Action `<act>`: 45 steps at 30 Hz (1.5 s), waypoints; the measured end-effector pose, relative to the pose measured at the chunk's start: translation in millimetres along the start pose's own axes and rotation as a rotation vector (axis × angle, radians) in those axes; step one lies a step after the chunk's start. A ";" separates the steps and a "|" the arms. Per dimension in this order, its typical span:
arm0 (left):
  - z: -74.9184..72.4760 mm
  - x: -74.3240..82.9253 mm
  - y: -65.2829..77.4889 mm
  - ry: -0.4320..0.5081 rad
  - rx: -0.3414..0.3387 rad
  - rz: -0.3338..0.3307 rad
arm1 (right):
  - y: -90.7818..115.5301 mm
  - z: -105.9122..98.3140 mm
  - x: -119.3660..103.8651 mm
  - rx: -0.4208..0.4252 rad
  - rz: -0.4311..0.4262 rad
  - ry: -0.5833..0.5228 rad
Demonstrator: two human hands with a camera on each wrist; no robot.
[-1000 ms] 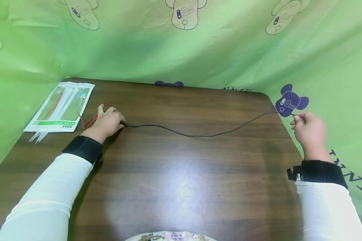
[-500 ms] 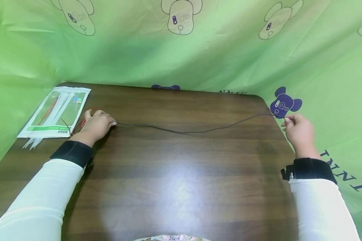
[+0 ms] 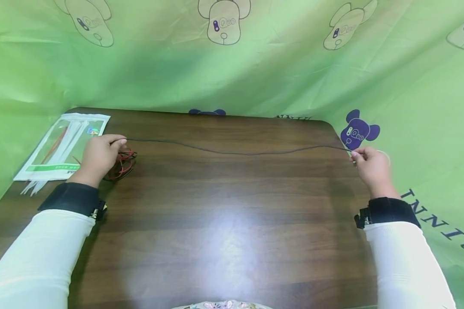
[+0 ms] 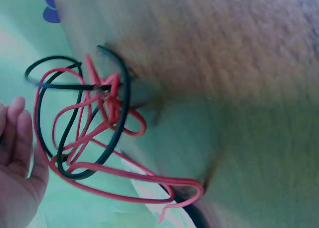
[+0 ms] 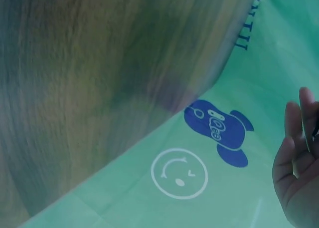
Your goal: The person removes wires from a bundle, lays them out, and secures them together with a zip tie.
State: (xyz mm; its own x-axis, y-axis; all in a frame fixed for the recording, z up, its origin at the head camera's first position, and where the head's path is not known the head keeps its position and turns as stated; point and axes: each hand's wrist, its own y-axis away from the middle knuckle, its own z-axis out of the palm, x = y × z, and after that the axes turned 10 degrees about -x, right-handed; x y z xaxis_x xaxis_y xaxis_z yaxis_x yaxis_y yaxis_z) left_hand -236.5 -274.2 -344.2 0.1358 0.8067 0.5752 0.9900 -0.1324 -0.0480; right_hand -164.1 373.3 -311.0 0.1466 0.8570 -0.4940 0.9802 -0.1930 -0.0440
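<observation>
A thin black wire (image 3: 232,152) stretches across the table between both hands in a slack, wavy line. My left hand (image 3: 98,156) pinches it between thumb and forefinger at the left. At the table's right edge, the fingertips of my right hand (image 3: 372,169) pinch the other visible end. Below the left hand lies a loose tangle of red and black wire (image 3: 123,164). In the left wrist view this wire tangle (image 4: 107,118) shows many loops, and the left hand (image 4: 20,163) is only partly in frame. The right wrist view shows part of the right hand (image 5: 299,173).
A clear zip bag of white cable ties (image 3: 46,168) lies at the table's left, with tie ends poking out toward me. The wooden table (image 3: 224,206) ends at a green printed curtain (image 3: 151,64) behind and on both sides. A floral-patterned edge (image 3: 222,305) shows at the bottom.
My left hand has lifted off the wire tangle, uncovering it, and now holds the black wire higher up. The wire between the hands hangs straighter. The right hand keeps its pinch; the view has shifted slightly.
</observation>
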 end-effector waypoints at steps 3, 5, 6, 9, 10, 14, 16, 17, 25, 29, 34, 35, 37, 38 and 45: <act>-4.4 1.8 6.1 0.006 0.057 0.001 | -1.2 4.9 0.6 -0.019 -0.011 -0.002; -7.0 2.6 8.6 -0.024 0.068 0.025 | -2.1 6.6 1.3 -0.012 -0.009 0.010; -8.1 2.6 9.4 -0.048 0.067 0.039 | -2.6 6.9 2.0 0.000 -0.010 0.017; -10.2 0.9 10.5 -0.115 0.057 0.074 | -3.7 5.5 4.5 0.020 -0.009 0.022; -10.6 0.1 10.8 -0.141 0.051 0.088 | -4.1 4.7 5.7 0.022 -0.010 0.026; -10.0 -3.3 11.7 -0.258 0.057 0.174 | -5.0 1.2 9.0 0.014 -0.032 0.039; -8.7 -3.5 12.1 -0.309 0.069 0.222 | -4.9 -0.5 9.8 0.019 -0.051 0.060; -7.6 -3.6 11.7 -0.324 0.073 0.240 | -4.5 -1.4 10.3 0.027 -0.070 0.071; -5.2 -3.3 9.8 -0.380 0.032 0.279 | -4.1 -11.3 16.6 0.054 -0.221 0.192; -3.0 1.3 12.2 -0.423 -0.014 0.250 | -7.3 -16.1 19.0 0.018 -0.216 0.248; 3.2 12.0 11.3 -0.465 0.052 0.335 | -16.5 -19.8 27.0 -0.055 -0.134 0.313; 5.3 14.6 9.4 -0.464 0.066 0.356 | -18.7 -20.7 29.9 -0.068 -0.115 0.318; 10.4 20.1 4.5 -0.459 0.066 0.360 | -22.2 -22.5 36.4 -0.093 -0.073 0.321; 13.1 23.2 2.1 -0.451 0.051 0.346 | -23.6 -23.1 40.0 -0.103 -0.055 0.324; 34.1 37.8 -14.4 -0.443 -0.227 0.247 | -24.0 -23.0 63.8 -0.132 0.038 0.332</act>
State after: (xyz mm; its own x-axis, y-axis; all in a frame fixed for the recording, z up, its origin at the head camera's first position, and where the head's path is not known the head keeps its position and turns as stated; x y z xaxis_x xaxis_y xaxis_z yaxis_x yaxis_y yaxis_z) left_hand -244.4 -222.2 -349.6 0.4139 0.8947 0.1681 0.9007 -0.4293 0.0671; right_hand -175.3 443.5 -321.6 0.1970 0.9632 -0.1827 0.9788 -0.1826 0.0926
